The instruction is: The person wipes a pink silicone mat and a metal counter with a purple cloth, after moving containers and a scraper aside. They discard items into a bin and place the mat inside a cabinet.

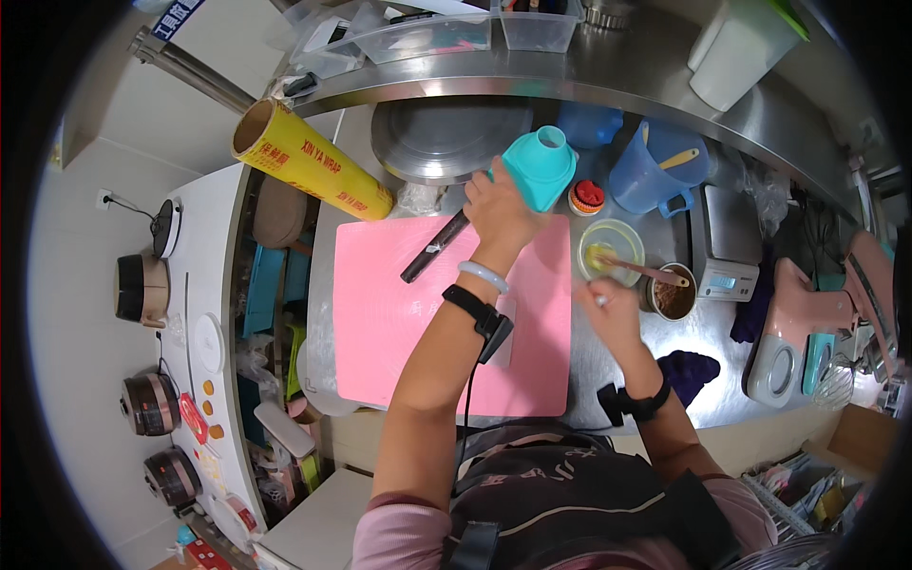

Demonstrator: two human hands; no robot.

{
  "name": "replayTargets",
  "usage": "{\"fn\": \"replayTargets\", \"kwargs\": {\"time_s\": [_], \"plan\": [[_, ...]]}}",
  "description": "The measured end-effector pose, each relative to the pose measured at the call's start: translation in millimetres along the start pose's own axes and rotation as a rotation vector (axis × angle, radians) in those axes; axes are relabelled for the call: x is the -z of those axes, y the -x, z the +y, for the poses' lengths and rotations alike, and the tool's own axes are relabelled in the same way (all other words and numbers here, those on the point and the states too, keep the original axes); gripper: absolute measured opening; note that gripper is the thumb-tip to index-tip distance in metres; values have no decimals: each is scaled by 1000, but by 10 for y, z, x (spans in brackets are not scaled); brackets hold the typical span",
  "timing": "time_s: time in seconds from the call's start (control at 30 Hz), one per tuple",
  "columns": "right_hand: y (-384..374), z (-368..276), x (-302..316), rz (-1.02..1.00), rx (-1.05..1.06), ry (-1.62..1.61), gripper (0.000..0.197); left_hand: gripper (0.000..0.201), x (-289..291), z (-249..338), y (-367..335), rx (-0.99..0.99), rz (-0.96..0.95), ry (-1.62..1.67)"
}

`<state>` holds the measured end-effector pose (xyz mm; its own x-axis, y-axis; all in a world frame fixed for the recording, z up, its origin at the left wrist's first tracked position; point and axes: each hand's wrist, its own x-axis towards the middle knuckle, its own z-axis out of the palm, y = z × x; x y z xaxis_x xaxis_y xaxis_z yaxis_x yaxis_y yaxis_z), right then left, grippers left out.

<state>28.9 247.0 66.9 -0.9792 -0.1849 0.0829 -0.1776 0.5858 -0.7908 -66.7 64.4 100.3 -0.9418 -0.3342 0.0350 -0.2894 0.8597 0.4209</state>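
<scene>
My left hand reaches over the far part of a pink silicone mat, its fingers round the side of a turquoise plastic container with a round neck on top. A dark rod slants over the mat beside that hand; its far end is hidden by the hand. My right hand is closed, with a small whitish thing at its fingertips that I cannot make out. Just beyond it stands a clear bowl with something yellow inside and a pink-handled spatula across its rim.
A tin of brown stuff stands right of the bowl. Behind are a red-topped cup, a blue measuring jug and a kitchen scale. A yellow wrap roll leans far left. A pink stand mixer is at right; a steel shelf overhangs.
</scene>
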Motion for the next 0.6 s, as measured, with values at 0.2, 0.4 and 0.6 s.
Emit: {"fn": "replayTargets", "kwargs": {"time_s": [0.2, 0.4, 0.6], "plan": [[-851, 104, -283, 331, 192, 267, 24, 92, 523, -402, 494, -99, 209, 105], [-1298, 345, -682, 340, 32, 575, 54, 93, 1317, -1355, 1569, -44, 288, 115], [-1793, 692, -824, -332, -363, 926, 62, 98, 1562, -2131, 2714, 264, 379, 75]]}}
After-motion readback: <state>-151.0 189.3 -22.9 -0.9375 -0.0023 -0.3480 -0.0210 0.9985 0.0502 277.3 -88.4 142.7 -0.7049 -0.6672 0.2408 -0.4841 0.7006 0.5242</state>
